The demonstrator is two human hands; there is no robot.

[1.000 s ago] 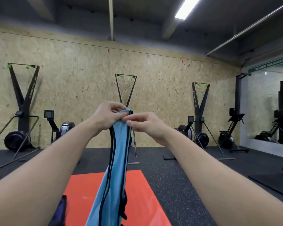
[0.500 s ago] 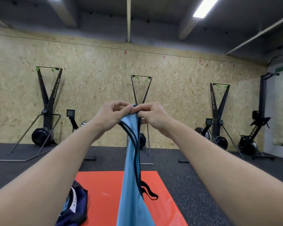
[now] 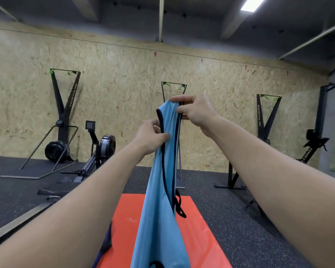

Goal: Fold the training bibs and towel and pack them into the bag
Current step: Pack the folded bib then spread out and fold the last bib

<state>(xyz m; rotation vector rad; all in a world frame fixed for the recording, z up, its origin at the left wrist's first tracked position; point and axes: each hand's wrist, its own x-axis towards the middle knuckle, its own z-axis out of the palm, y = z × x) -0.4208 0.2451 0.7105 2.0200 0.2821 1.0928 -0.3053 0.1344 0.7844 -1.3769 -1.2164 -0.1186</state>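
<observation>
A: How far along is this, would you say?

B: Early, I'd judge. The light blue training bib (image 3: 161,219) hangs full length in the middle of the frame, not yet folded. The right hand (image 3: 196,111) pinches its top edge just above centre, fingers curled round the dark trim, and the left hand (image 3: 152,138) grips the fabric a little lower, to the left.

A: Anything packed?

B: Nothing that shows. A dark blue shape (image 3: 104,246) at the bottom edge, left of the bib, may be the bag (too little of it is in view to be sure). The orange mat (image 3: 197,229) lies on the floor under the bib.

A: And the towel, the other bibs?

B: Not in view. The bib's lower end runs off the bottom of the frame, and the forearms cover the lower corners, so whatever lies there is hidden. Folding and packing both look to be ahead
</observation>
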